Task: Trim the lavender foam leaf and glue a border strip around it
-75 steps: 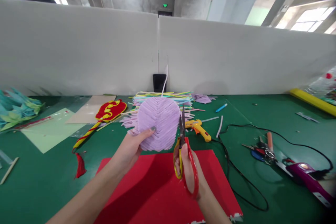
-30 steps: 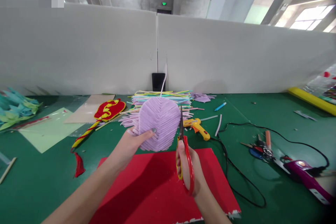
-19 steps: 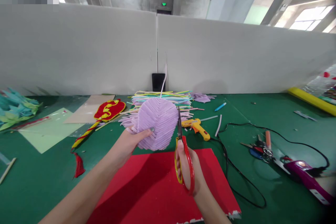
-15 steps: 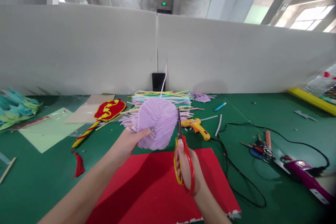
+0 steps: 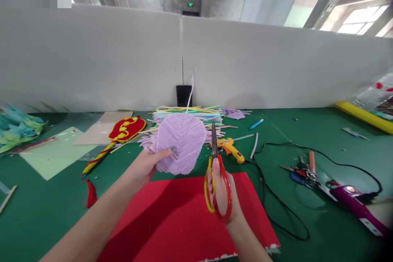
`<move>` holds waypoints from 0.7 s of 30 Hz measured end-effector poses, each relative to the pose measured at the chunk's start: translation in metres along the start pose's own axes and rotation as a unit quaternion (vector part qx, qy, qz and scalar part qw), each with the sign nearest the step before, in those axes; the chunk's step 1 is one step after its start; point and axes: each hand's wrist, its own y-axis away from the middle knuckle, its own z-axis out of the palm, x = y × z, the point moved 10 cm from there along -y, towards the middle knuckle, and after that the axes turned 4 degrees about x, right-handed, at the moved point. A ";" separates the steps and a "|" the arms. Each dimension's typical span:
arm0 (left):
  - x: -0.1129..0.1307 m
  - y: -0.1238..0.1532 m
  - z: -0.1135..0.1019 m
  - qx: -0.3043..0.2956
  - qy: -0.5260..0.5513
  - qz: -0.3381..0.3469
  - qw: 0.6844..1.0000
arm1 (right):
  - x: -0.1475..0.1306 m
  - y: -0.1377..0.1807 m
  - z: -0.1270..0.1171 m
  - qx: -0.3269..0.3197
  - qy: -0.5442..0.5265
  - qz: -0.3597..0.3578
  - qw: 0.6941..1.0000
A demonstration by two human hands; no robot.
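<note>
Cluttered green table backed by white partition, concrete beams overhead. Above a red sheet: lilac woven piece pinched in left hand, scissors gripped in right hand, upright just beside it.

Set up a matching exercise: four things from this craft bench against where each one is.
1. lilac woven piece
2. scissors
3. glue gun
4. red sheet

a. flat on the green table, under both hands
b. in the right hand
c. in the left hand
d. on the table beyond the right hand

Pairs: 1-c, 2-b, 3-d, 4-a
</note>
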 end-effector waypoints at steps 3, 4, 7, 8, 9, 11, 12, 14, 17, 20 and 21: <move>0.000 0.000 0.001 -0.007 0.001 -0.006 1.000 | 0.000 -0.002 -0.004 0.009 -0.001 -0.007 1.000; 0.000 0.000 0.001 -0.008 0.001 -0.008 1.000 | 0.000 -0.003 -0.004 0.008 -0.001 -0.011 1.000; -0.003 0.001 0.004 -0.018 -0.003 -0.016 1.000 | -0.003 -0.004 -0.002 0.005 -0.003 -0.038 0.999; -0.004 0.001 0.005 -0.023 -0.004 -0.017 1.000 | -0.004 -0.004 -0.002 0.006 -0.001 -0.049 0.999; -0.005 0.000 0.006 -0.026 -0.004 -0.017 1.000 | -0.007 -0.005 -0.001 0.007 0.005 -0.062 0.998; -0.008 -0.001 0.006 -0.028 0.001 -0.014 1.000 | -0.013 -0.008 0.000 0.015 0.020 -0.099 0.995; -0.008 -0.002 0.006 -0.026 0.005 -0.011 1.000 | -0.017 -0.009 0.000 0.020 0.027 -0.120 0.992; -0.010 -0.002 0.006 -0.025 0.009 -0.005 1.000 | -0.024 -0.011 -0.001 0.027 0.034 -0.158 0.986; -0.011 0.000 0.011 -0.036 0.013 -0.004 0.999 | -0.026 -0.015 -0.004 0.031 0.040 -0.173 0.984; -0.014 0.004 0.017 -0.056 0.015 -0.016 0.998 | -0.023 -0.017 -0.010 0.037 0.055 -0.157 0.985; -0.016 0.005 0.020 -0.066 0.011 -0.023 0.997 | -0.023 -0.017 -0.011 0.034 0.057 -0.150 0.986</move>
